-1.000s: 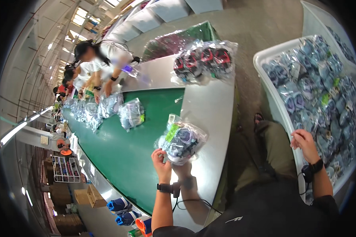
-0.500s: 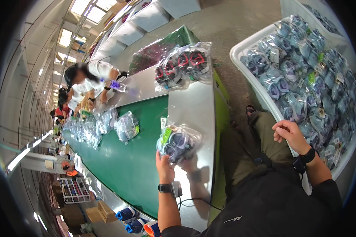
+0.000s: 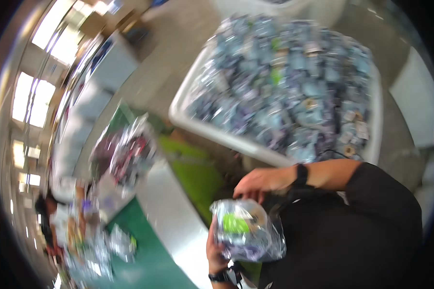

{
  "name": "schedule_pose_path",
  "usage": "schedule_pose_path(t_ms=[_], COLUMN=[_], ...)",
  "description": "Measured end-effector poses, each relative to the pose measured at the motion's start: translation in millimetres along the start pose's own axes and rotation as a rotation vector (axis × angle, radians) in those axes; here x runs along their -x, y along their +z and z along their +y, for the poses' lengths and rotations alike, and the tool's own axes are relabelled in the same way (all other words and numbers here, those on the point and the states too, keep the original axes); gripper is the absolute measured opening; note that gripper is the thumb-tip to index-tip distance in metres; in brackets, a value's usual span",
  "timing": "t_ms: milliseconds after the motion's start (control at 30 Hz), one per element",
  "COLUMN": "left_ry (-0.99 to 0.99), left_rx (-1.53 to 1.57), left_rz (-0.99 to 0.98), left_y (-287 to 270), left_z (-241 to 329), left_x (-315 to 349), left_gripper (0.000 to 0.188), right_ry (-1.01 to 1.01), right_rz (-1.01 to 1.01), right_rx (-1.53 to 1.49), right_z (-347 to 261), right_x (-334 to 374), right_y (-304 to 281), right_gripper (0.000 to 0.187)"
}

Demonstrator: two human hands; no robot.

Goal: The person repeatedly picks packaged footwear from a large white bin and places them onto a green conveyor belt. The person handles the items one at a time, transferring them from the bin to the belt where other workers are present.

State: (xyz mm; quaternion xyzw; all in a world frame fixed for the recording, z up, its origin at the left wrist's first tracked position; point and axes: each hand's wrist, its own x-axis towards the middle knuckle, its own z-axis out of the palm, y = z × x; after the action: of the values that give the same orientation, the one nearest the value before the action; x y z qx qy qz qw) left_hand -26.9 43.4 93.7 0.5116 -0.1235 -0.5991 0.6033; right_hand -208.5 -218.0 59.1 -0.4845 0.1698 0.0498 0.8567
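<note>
A clear plastic bag (image 3: 255, 241) with a pair of grey-blue and lilac shoes and a bright green label rests in my left hand (image 3: 216, 248), whose fingers wrap its left side. It is held close in front of my body, beyond the edge of the metal table. My right hand (image 3: 265, 183) hovers just above and behind the bag, palm down, with its fingers loosely bent. Nothing shows in it, and motion blurs it somewhat. Past that hand stands a large white bin (image 3: 217, 139), heaped with similar bagged shoes (image 3: 284, 91).
To the left, a green belt (image 3: 149, 255) runs beside a metal tabletop (image 3: 173, 212). More bagged shoes (image 3: 123, 243) lie on the belt. Dark and red bagged shoes (image 3: 135, 154) sit at the table's far end. A co-worker (image 3: 53, 216) stands at far left.
My view has swung right toward the bin. My left hand has brought the bagged shoes off the table to my body, and my right hand has left the bin's rim and come near the bag.
</note>
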Motion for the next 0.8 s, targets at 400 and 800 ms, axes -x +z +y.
schedule_pose_path(t_ms=[400, 800], left_ry=[0.119, 0.069], left_rx=[-0.459, -0.577], left_rz=[-0.169, -0.026], left_y=[55.8, 15.1], left_z=[8.1, 12.5], left_x=[-50.6, -22.2], left_gripper=[0.057, 0.047], right_ry=[-0.319, -0.581], right_rz=[0.685, 2.249], right_rx=[0.123, -0.358], right_z=[11.2, 83.0], right_x=[170.1, 337.7], right_y=[-97.6, -268.8], right_gripper=[0.037, 0.067])
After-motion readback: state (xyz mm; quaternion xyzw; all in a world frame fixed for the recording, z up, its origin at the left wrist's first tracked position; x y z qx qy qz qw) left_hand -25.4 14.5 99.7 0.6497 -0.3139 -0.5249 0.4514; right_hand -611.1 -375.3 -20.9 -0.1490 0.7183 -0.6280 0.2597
